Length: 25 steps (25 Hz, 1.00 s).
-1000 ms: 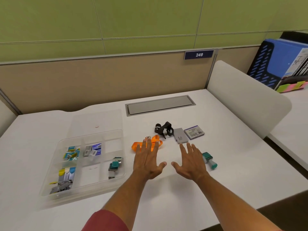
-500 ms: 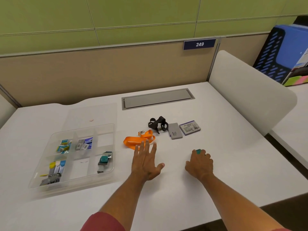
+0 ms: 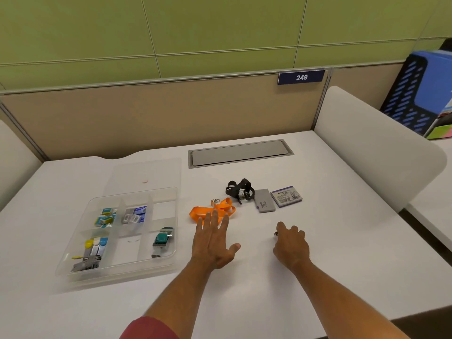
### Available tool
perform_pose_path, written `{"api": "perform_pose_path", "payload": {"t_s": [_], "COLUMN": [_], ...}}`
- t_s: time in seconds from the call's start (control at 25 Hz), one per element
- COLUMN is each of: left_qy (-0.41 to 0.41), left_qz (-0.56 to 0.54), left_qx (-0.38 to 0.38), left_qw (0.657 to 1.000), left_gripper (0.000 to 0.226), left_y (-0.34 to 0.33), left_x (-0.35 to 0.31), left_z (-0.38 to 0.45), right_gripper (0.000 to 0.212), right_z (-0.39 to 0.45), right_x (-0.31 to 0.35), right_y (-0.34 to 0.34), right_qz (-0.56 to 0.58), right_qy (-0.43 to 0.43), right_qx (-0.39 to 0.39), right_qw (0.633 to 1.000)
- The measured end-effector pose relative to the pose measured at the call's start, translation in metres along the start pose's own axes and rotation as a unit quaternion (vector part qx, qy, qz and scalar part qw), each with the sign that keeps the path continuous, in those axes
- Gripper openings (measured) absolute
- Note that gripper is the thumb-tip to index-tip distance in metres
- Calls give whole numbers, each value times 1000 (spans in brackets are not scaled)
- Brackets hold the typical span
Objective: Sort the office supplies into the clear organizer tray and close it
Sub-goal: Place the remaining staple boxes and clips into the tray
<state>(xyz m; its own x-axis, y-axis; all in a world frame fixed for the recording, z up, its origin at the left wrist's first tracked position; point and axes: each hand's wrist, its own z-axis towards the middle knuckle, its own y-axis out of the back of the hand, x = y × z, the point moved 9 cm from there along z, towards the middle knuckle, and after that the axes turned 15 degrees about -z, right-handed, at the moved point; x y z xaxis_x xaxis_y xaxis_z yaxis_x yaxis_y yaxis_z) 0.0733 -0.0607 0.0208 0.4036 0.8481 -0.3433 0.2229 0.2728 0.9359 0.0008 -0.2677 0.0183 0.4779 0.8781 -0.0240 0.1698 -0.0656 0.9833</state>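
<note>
Nearest to the camera, the left hand [image 3: 212, 243] lies flat over the white desk [image 3: 244, 289] with its fingers spread apart, their tips overlapping the orange lanyard [image 3: 215, 209]. The right hand [image 3: 291, 243] is curled closed around a small item [image 3: 275, 233]; only a dark tip of it shows, so what it is cannot be told. To the left stands the clear organizer tray [image 3: 117, 272], lid open, with small supplies in its compartments. Farther away lie a black lanyard [image 3: 238, 189], a grey box [image 3: 264, 203] and a purple-edged box [image 3: 286, 195], close together. Behind them is a grey cable flap [image 3: 239, 154].
</note>
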Motion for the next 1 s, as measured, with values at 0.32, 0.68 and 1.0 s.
{"api": "perform_pose_path", "payload": {"t_s": [0.32, 0.68, 1.0], "left_qy": [11, 58, 80], "left_qz": [9, 9, -9], "left_qx": [-29, -43, -78], "left_qw": [999, 997, 994], "left_gripper": [92, 92, 89], "left_y": [32, 73, 95], "left_x": [37, 107, 177], "left_z": [-5, -26, -57], "right_gripper": [42, 49, 37], "right_z": [1, -8, -34], "right_x": [59, 157, 246], "right_y": [29, 56, 64], "right_qz": [65, 87, 107], "right_qy": [29, 111, 187], "right_qx": [-24, -59, -86], "right_qw": [997, 988, 973]}}
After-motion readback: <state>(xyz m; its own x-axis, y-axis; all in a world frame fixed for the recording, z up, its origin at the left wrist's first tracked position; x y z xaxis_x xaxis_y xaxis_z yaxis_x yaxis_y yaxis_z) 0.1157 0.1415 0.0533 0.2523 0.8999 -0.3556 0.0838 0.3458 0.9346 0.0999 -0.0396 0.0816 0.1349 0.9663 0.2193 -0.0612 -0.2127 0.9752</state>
